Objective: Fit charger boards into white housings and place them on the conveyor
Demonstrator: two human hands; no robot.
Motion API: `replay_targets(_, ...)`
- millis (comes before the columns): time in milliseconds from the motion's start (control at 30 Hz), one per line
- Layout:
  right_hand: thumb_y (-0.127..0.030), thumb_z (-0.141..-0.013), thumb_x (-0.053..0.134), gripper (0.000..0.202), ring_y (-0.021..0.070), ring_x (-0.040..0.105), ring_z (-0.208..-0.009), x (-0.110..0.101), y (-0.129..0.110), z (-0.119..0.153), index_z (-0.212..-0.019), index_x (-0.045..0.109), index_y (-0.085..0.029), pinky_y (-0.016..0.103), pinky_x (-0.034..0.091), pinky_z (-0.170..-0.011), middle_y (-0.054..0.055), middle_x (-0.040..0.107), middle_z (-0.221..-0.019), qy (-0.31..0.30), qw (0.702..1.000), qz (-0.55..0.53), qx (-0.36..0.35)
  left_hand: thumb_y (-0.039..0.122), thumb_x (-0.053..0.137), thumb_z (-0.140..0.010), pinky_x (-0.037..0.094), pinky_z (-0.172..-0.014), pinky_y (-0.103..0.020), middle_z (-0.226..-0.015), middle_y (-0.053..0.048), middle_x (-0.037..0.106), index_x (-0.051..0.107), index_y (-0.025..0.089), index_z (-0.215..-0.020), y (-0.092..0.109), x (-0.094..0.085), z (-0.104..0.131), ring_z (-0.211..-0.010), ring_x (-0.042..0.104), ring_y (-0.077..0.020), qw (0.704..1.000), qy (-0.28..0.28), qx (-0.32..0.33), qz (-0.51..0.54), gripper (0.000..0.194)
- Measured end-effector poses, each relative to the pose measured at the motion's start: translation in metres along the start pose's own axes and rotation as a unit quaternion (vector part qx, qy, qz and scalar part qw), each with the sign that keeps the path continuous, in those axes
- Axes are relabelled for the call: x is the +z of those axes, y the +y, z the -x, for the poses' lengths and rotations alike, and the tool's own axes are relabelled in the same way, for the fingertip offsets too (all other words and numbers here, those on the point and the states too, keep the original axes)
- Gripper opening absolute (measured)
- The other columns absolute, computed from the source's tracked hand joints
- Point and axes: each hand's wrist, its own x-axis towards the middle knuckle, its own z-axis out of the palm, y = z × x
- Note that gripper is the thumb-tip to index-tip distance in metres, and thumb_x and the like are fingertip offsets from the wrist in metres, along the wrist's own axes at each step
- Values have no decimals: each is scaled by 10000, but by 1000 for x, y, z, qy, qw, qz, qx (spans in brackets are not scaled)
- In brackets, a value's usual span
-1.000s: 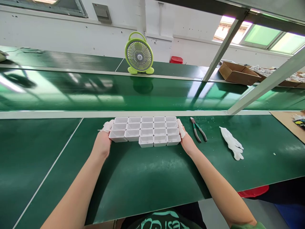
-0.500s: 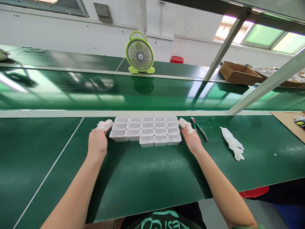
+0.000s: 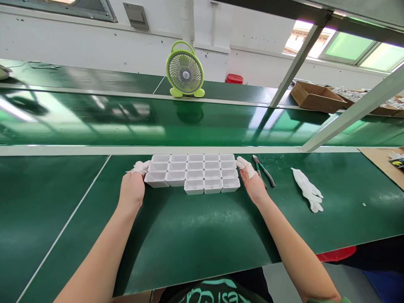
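Note:
Several small white bins (image 3: 195, 174) stand in rows on the green table, pushed together into a block whose front row is shorter at the left. My left hand (image 3: 135, 179) is at the block's left side, its white-covered fingers stretched against the outer bins. At the right side is my right hand (image 3: 251, 176), fingers extended and apart from the palm, tips beside the end bins. White coverings show on the fingers of both hands. Neither hand has anything lifted.
Pliers (image 3: 264, 171) lie just right of my right hand, and a white glove (image 3: 307, 189) lies farther right. A white rail (image 3: 202, 150) runs behind the bins. Beyond stand a green fan (image 3: 185, 71) and a cardboard box (image 3: 317, 97). Brown cardboard (image 3: 383, 162) lies at the far right.
My left hand has moved slightly right, closer against the bins. My right hand and the bins look almost unchanged.

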Motion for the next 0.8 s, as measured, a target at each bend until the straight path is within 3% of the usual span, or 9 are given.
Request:
replay_targets(267, -655, -880, 520, 575, 218, 337, -1508, 0, 0, -2, -1342, 590, -318, 412, 156, -1298, -24, 561, -1486, 26, 1000, 1, -7, 508, 536, -879, 517, -913, -401, -899, -96, 757, 749, 144, -921, 3, 0, 2, -968, 681, -309, 999, 25, 18, -21, 425)
replay_targets(667, -690, -885, 479, 633, 235, 424, -1454, -2, 4, -2, -1357, 552, -275, 421, 274, -1240, 14, 525, -1522, 42, 998, 37, -28, 493, 517, -864, 503, -901, -396, -947, -114, 744, 734, 131, -949, -1, -2, -2, -958, 670, -300, 998, 31, 14, -53, 430)
replay_targets(800, -708, -879, 478, 598, 234, 460, -1423, -3, 6, -3, -1301, 581, -297, 443, 271, -1241, 14, 628, -1412, 45, 998, 35, -31, 497, 509, -865, 500, -906, -413, -949, -115, 737, 725, 120, -989, -2, -3, -3, -934, 671, -288, 997, 36, 19, -60, 452)
